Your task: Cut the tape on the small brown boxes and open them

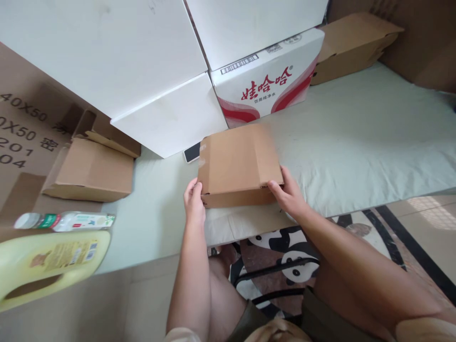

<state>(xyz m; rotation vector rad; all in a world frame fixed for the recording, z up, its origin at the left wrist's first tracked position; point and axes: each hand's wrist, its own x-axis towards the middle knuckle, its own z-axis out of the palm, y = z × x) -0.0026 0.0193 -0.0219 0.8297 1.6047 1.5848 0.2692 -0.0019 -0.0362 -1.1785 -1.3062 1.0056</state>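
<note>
A closed brown cardboard box (237, 164) lies on the pale green cloth near the front edge of the table, in the middle of the view. My left hand (194, 199) grips its near left corner, with the thumb up by the top edge. At the near right corner my right hand (288, 192) holds the box, its thumb on the top edge and its fingers along the right side. Partly hidden behind the box's left side is a phone (192, 153) with a dark screen.
White boxes (171, 118) and a red-and-white printed carton (267, 88) stand behind. Brown boxes sit at the left (96, 168) and back right (352, 47). A clear bottle (81, 221) and a yellow jug (67, 256) are at the left front.
</note>
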